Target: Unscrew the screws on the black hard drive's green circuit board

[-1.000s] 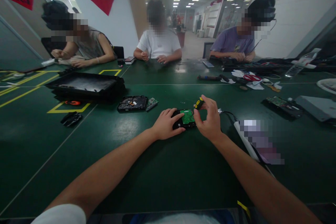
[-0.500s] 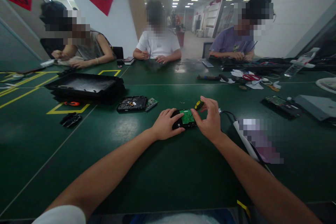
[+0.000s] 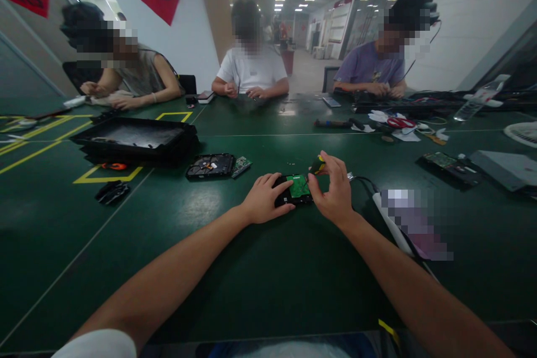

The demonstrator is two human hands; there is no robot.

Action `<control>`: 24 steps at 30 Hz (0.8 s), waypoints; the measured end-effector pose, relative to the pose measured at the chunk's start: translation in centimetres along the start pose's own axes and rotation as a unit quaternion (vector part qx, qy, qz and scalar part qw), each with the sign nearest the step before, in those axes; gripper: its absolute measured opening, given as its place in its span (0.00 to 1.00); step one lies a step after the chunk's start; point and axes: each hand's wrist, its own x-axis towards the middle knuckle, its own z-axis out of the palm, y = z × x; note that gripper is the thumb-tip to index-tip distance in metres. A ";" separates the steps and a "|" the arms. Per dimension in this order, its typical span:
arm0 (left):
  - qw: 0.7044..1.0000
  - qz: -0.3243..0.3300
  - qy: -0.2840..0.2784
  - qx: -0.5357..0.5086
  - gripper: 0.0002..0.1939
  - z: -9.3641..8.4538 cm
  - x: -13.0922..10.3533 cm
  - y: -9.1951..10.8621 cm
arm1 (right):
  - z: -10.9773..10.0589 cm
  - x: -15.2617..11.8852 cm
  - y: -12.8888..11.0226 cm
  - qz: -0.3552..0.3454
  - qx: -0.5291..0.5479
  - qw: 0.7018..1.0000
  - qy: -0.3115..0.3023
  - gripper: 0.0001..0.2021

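A black hard drive (image 3: 286, 199) with a green circuit board (image 3: 298, 185) lies flat on the green table (image 3: 251, 279). My left hand (image 3: 267, 199) grips the drive's left side, with a finger reaching onto the board. In my right hand (image 3: 333, 187) is a yellow and black screwdriver (image 3: 318, 165), pinched between the fingers at the drive's right edge. The screwdriver leans, and its tip points down at the board's right side, where the exact contact is too small to tell.
Left of the drive lie an opened drive (image 3: 210, 166), a loose circuit board (image 3: 241, 166) and stacked black trays (image 3: 136, 137). To the right are a cable, a white device (image 3: 394, 229) and another drive (image 3: 447, 168). Three people sit across the table.
The screwdriver handle has turned slightly in my right hand, whose fingers have shifted a little. My left hand and the drive look the same.
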 end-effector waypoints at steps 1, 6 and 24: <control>1.000 0.000 -0.001 0.001 0.40 0.0 0.0 0.0 | 0.0 0.0 -0.1 -0.003 0.004 1.000 -0.002 0.34; 1.000 -0.001 -0.005 0.005 0.40 0.0 0.0 0.0 | 0.1 0.0 -0.1 0.016 0.013 0.999 0.029 0.32; 1.000 -0.002 -0.004 0.009 0.40 0.0 0.0 0.1 | 0.0 -0.1 0.1 0.001 0.008 1.000 0.006 0.33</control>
